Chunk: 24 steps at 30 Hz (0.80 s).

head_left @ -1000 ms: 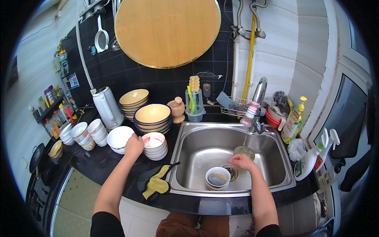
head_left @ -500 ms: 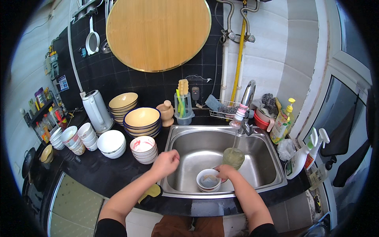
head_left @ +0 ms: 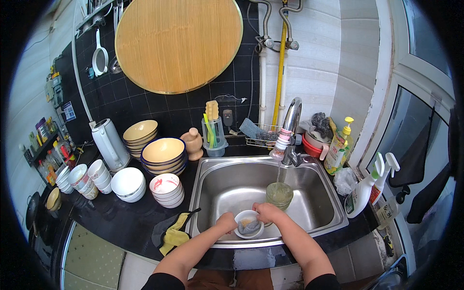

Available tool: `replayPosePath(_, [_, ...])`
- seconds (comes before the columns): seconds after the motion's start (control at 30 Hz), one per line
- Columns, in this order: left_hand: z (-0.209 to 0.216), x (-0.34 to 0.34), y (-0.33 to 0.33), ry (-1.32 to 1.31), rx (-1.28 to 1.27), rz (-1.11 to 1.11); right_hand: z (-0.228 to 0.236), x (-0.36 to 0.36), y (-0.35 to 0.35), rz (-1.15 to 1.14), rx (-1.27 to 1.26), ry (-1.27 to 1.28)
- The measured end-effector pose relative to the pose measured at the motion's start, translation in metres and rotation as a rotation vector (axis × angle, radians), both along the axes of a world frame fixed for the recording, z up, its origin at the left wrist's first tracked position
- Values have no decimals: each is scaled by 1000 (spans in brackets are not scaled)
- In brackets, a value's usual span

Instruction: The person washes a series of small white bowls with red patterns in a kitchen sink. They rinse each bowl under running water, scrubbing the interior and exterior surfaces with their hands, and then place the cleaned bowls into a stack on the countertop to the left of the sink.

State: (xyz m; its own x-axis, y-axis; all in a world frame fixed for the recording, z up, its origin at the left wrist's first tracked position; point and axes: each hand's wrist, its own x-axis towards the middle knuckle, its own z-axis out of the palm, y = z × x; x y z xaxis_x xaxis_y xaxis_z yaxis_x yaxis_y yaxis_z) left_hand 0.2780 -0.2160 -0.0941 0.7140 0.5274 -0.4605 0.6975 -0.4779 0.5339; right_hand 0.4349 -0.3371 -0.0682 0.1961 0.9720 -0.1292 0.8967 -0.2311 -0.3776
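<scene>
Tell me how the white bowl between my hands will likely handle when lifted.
The white bowl looks glazed and rigid, so it should keep its shape but may chip if knocked against the metal sink. Its smooth rim could be slippery, with water running from the faucet nearby.

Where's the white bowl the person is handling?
In the head view, the white bowl is between the left hand and right hand, at the near side of the sink.
</scene>
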Motion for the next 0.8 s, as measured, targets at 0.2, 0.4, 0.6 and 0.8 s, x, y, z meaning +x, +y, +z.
replayPosePath(0.2, [9, 5, 6, -110, -81, 116, 4, 5, 0, -78, -70, 213])
replayPosePath(0.4, [15, 2, 4, -179, 16, 88, -10, 8, 4, -68, -96, 243])
replayPosePath(0.6, [7, 12, -10, -187, 49, 129, -17, 15, 2, -66, -71, 148])
replayPosePath(0.8, [7, 21, -10, -160, 87, 71, -24, 23, -1, -111, -102, 46])
